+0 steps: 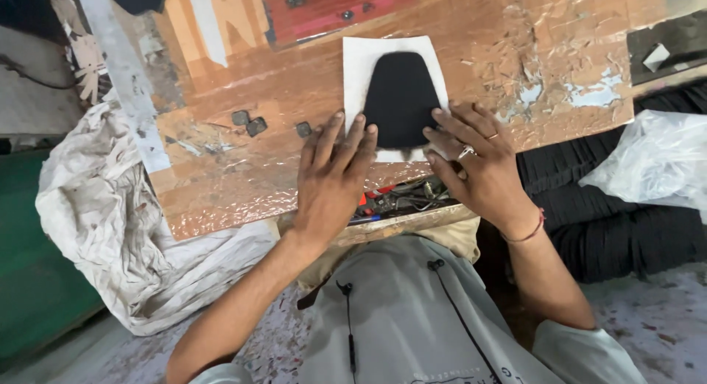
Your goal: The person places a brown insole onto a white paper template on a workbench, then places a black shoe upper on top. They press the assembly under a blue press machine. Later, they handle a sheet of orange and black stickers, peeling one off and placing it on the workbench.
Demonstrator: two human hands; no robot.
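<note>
A black rounded fabric piece (401, 97) lies on a white sheet (357, 67) on a worn brown work board (243, 134). My left hand (331, 178) lies flat with its fingers spread, fingertips at the lower left edge of the white sheet and the black piece. My right hand (479, 163), wearing rings, presses its fingertips on the lower right corner of the black piece and sheet. Neither hand grips anything.
A crumpled white sack (110, 215) lies at the left. Stacks of black pieces (626, 222) and a clear plastic bag (655, 163) sit at the right. Small tools fill a tray (401, 200) under the board's near edge. Small dark scraps (250, 122) lie on the board.
</note>
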